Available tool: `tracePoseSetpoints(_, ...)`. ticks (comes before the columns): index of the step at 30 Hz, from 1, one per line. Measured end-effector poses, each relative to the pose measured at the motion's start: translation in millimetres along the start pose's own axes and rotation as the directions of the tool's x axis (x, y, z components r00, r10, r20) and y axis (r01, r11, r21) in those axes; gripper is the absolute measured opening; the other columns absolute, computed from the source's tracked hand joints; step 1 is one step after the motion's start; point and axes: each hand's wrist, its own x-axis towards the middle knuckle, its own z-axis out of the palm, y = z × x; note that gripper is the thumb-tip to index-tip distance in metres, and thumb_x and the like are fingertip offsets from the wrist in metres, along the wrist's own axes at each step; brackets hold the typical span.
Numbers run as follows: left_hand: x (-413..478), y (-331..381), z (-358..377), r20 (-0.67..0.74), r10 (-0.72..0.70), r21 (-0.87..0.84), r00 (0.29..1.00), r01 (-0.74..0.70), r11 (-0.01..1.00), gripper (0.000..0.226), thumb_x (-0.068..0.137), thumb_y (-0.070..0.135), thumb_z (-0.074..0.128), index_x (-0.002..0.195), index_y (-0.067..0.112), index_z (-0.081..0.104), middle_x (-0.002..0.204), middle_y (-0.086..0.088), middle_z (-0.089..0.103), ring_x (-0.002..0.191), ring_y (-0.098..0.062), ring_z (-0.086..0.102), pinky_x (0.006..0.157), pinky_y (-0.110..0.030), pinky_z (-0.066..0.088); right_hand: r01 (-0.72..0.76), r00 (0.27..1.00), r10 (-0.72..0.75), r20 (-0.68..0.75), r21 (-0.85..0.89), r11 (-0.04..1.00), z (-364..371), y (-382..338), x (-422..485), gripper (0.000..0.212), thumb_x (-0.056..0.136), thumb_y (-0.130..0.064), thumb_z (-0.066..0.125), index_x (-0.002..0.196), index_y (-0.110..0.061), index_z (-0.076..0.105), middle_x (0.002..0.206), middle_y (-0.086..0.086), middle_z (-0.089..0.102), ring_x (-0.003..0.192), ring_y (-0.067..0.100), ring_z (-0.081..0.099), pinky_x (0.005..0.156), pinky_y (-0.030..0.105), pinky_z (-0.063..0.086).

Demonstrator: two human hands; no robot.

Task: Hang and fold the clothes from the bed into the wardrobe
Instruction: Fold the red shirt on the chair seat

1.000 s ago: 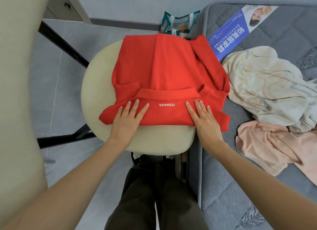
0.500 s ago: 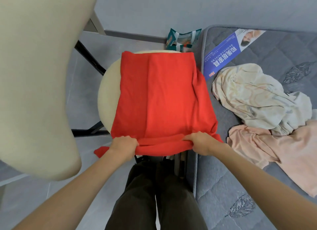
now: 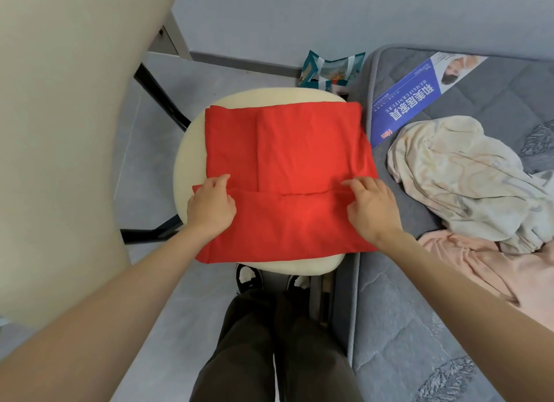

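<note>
A red shirt point(image 3: 299, 149) lies flat on the cream chair seat point(image 3: 189, 158) in front of me, with its near part doubled over toward the far side. My left hand point(image 3: 211, 205) grips the left end of that folded edge. At the right end, my right hand point(image 3: 371, 209) pinches the same edge with curled fingers. On the grey bed point(image 3: 419, 341) to the right lie a cream garment point(image 3: 449, 173) and a pink garment point(image 3: 479, 269), both crumpled.
The chair's cream backrest point(image 3: 60, 131) fills the left side. A blue leaflet point(image 3: 410, 101) lies on the bed's far corner, and a teal bag point(image 3: 329, 68) sits on the floor beyond the chair. My legs and shoes point(image 3: 248, 277) are below the seat.
Both hands took the shirt's near hem and carried it forward over the shirt, making a fold across the middle. The printed collar side is now hidden.
</note>
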Motion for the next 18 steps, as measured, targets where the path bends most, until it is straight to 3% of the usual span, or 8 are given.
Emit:
tracePoseSetpoints(6, 29.7, -3.4, 20.6, -0.072, -0.192, -0.148, 0.979, 0.180, 0.973, 0.052, 0.100, 0.029, 0.041, 0.148, 0.014, 0.026, 0.149, -0.012, 0.033, 0.135, -0.032, 0.035, 0.108, -0.052, 0.031, -0.030, 0.999, 0.031, -0.034, 0.037, 0.999, 18.4, -5.9, 17.9, 0.045, 0.085, -0.011, 0.055, 0.130, -0.016, 0.054, 0.146, 0.008, 0.039, 0.131, 0.033, 0.031, 0.097, 0.050, 0.036)
tracePoseSetpoints(10, 55.0, 8.2, 28.7, -0.067, -0.344, -0.197, 0.937, 0.326, 0.925, 0.062, 0.099, 0.035, 0.044, 0.150, 0.015, 0.015, 0.147, -0.013, 0.025, 0.132, -0.033, 0.032, 0.109, -0.052, 0.024, -0.172, 0.981, 0.179, -0.072, 0.089, 0.981, 24.8, -4.3, 50.7, 0.048, 0.093, -0.017, 0.049, 0.140, -0.016, 0.040, 0.153, 0.012, 0.028, 0.131, 0.036, 0.030, 0.102, 0.050, 0.032)
tracePoseSetpoints(14, 74.3, 15.4, 40.0, -0.194, -0.497, -0.294, 0.846, 0.433, 0.852, 0.060, 0.096, 0.034, 0.051, 0.147, 0.019, 0.023, 0.142, -0.012, 0.028, 0.126, -0.031, 0.035, 0.106, -0.052, 0.022, -0.402, 0.895, 0.441, -0.057, 0.319, 0.858, 36.6, 1.5, 79.6, 0.053, 0.096, -0.016, 0.047, 0.144, -0.005, 0.029, 0.144, 0.020, 0.033, 0.128, 0.040, 0.039, 0.100, 0.047, 0.034)
tracePoseSetpoints(18, 91.2, 11.1, 47.0, -0.266, -0.612, -0.409, 0.744, 0.488, 0.771, 0.031, 0.098, 0.029, 0.049, 0.124, 0.013, 0.043, 0.128, -0.010, 0.048, 0.119, -0.028, 0.045, 0.102, -0.046, 0.023, -0.538, 0.791, 0.611, -0.032, 0.437, 0.721, 33.8, 11.1, 98.2, 0.038, 0.098, -0.022, 0.047, 0.129, -0.001, 0.040, 0.135, 0.021, 0.040, 0.115, 0.040, 0.051, 0.091, 0.045, 0.039)
